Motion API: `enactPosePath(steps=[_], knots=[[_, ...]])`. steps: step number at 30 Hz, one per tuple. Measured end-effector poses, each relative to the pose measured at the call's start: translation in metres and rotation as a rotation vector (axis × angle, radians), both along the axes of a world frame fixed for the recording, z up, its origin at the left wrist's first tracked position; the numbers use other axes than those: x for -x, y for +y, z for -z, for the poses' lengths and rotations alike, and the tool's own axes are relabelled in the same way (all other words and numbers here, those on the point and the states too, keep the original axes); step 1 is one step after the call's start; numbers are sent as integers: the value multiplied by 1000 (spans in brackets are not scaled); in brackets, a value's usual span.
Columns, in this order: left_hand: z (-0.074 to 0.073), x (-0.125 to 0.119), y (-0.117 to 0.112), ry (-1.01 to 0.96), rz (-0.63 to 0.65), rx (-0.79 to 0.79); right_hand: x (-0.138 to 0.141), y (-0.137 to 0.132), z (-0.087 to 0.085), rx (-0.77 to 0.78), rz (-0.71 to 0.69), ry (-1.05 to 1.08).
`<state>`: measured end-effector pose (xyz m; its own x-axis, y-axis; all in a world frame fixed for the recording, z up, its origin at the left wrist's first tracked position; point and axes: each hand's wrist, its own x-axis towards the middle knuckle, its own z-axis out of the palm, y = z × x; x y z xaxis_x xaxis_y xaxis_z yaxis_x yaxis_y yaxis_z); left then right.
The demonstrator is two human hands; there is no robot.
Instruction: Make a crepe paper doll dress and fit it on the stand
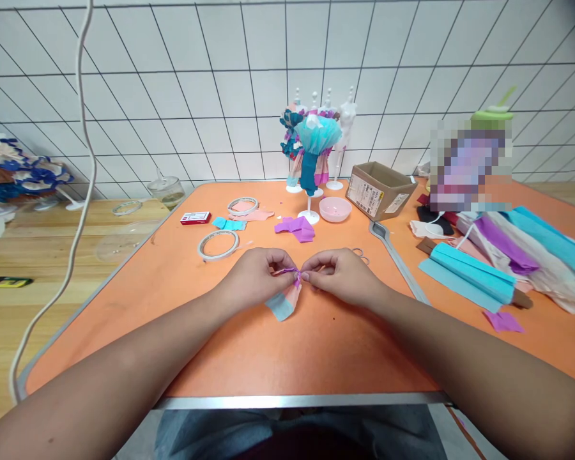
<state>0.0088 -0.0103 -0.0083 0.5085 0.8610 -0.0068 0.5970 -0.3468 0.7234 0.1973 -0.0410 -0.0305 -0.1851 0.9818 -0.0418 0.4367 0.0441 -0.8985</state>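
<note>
My left hand (261, 271) pinches a small piece of crepe paper (282, 305) over the front middle of the table. The paper is gathered at its top, purple there, with peach and light blue below, and it fans out downward. My right hand (338, 275) meets it from the other side, thumb and forefinger closed on the purple gathered edge. Both sets of fingertips almost touch. Just beyond the hands lies a folded purple crepe piece (296, 229). Scissors (360, 254) show only their handle loops, partly behind my right hand.
Two tape rolls (218, 245), a red box (195, 218) and a blue crepe scrap (229, 224) lie left. Behind stand small dress forms (311, 153), a pink bowl (335, 209) and a cardboard box (381, 190). A metal ruler (402, 265) and crepe rolls (472, 271) are right. A white cable (84, 128) hangs left.
</note>
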Motion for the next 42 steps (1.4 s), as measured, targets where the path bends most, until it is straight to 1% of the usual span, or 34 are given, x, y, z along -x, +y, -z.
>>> enactPosePath(steps=[2,3,6,9,13,20,25,28,32,35,37,39,42], knots=[[0,0,0,12,-6,-31,0,0,-1,52,-13,37],[0,1,1,14,-8,-42,0,0,-2,54,-12,40],[1,0,0,16,-7,-56,1,-1,-3,17,10,24],[1,-1,-1,34,-7,-81,3,-3,-3,19,29,31],[-1,-2,-3,58,-40,-125,4,-5,-3,14,10,34],[3,-2,-4,63,-31,-139,7,-4,0,-20,25,53],[6,-3,-4,61,-34,-133,13,-6,3,0,69,73],[9,-5,-4,46,-25,-110,16,-7,4,21,100,79],[8,-7,-4,-23,-46,-4,17,-6,5,32,124,127],[5,-8,-4,-76,-67,95,15,-5,5,-3,137,144],[4,-9,-4,-91,-67,144,14,-5,4,-38,144,109],[3,-9,-3,-95,-68,156,13,-5,4,-70,151,65],[4,-9,-4,-95,-91,113,14,-4,4,-76,159,25]])
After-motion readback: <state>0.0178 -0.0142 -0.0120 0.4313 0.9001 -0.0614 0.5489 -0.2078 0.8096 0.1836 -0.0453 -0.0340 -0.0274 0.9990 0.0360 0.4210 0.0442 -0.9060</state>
